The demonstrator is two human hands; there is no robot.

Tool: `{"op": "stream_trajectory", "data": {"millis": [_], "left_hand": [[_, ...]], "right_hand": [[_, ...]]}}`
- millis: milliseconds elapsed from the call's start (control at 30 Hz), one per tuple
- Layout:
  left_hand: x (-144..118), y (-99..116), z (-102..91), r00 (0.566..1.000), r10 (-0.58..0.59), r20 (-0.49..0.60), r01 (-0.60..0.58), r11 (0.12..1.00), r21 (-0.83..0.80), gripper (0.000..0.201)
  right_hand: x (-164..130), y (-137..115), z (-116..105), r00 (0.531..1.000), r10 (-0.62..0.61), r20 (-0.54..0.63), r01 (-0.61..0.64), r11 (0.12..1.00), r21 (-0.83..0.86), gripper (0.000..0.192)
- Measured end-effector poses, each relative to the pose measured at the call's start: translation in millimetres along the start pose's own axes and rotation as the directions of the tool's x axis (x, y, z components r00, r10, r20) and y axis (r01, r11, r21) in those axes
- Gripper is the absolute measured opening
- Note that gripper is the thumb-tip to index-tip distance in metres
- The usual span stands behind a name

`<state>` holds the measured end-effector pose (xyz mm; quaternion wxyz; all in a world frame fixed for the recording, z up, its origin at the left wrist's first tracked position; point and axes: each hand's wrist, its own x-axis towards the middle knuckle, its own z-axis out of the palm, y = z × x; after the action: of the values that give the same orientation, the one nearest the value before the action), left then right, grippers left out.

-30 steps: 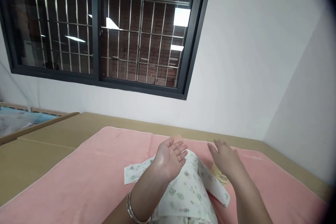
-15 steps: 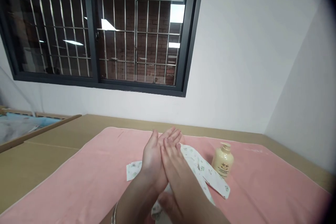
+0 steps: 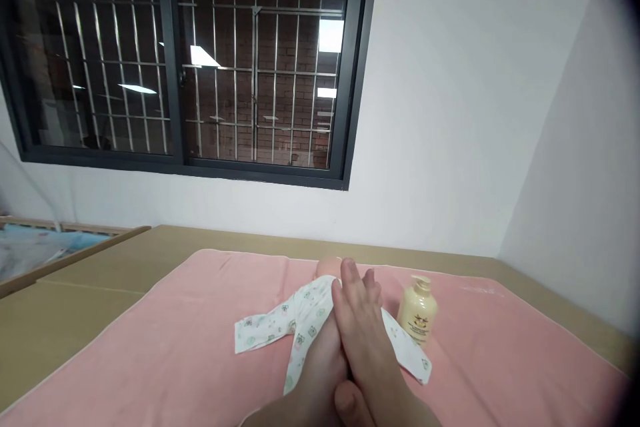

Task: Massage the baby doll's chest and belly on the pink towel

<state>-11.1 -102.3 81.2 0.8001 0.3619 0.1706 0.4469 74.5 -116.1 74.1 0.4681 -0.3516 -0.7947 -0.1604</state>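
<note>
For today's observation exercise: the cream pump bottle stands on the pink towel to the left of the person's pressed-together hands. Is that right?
Not quite. In the head view the cream pump bottle stands on the pink towel to the right of the pressed-together hands, right hand over left hand.

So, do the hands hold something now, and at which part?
Nothing is held: the right hand lies pressed on the left hand, palm to palm, above the printed baby garment.

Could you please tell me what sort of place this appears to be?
Probably an indoor baby-care or nursing practice room: a pink towel covers a tan table, with a cream pump bottle and white printed baby clothing on it, below a dark-framed barred window.
</note>
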Motion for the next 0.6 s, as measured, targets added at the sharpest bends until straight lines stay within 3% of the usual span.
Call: {"op": "stream_trajectory", "data": {"millis": [67,133,267,433,600], "left_hand": [[-6.7,0.4,-4.8,0.995,-0.023,0.092,0.022,1.0,0.019,0.062],[-9.8,1.1,-8.7,0.994,-0.023,0.11,0.023,1.0,0.001,0.061],[-10.3,9.7,-5.0,0.999,0.032,-0.02,-0.033,0.997,-0.076,0.062],[-15.6,39.7,10.7,0.962,0.2,-0.188,-0.204,0.979,0.0,0.066],[-6.1,53.8,7.6,0.904,0.379,-0.197,-0.365,0.925,0.103,0.063]], "right_hand": [[1.5,2.8,-2.4,0.999,-0.028,-0.022,0.028,1.0,-0.012,0.078],[2.5,5.3,-3.5,0.998,-0.064,-0.002,0.064,0.998,-0.027,0.079],[-0.1,2.4,5.8,0.994,-0.084,0.072,0.088,0.995,-0.045,0.085],[-8.5,-20.6,40.7,0.994,-0.086,0.063,0.087,0.996,-0.023,0.061],[-17.4,-46.3,65.5,1.0,0.005,0.027,-0.005,1.0,-0.008,0.056]]}}
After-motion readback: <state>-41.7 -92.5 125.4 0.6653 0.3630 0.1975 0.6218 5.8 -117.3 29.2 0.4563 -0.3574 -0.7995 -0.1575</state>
